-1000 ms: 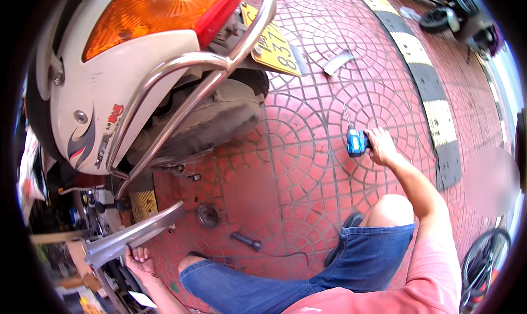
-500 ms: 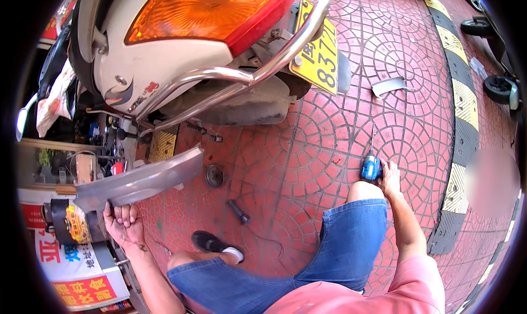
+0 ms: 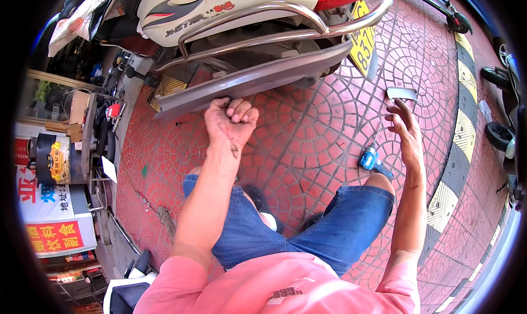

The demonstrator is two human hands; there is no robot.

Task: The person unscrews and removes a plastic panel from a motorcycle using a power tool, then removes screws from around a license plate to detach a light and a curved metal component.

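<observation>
My left hand (image 3: 230, 121) is clenched around the lower edge of a long grey scooter body panel (image 3: 258, 78), which it holds up level below the chrome rear rack (image 3: 274, 17) of a white scooter (image 3: 219, 1). My right hand (image 3: 405, 128) hangs free with its fingers apart and holds nothing. Just below it, a blue power tool (image 3: 370, 160) lies on the red paving beside my right knee. A small flat grey piece (image 3: 402, 93) lies on the paving just beyond my right hand.
The scooter's yellow number plate (image 3: 363, 39) hangs at the rear. A yellow-and-black speed hump (image 3: 461, 143) curves along the right, with parked scooter wheels (image 3: 498, 135) past it. A cluttered workbench and signs (image 3: 60, 165) stand at the left.
The grey panel has been lifted from low at the left up to the scooter's rear. My right hand has let go of the blue tool, which now lies on the paving.
</observation>
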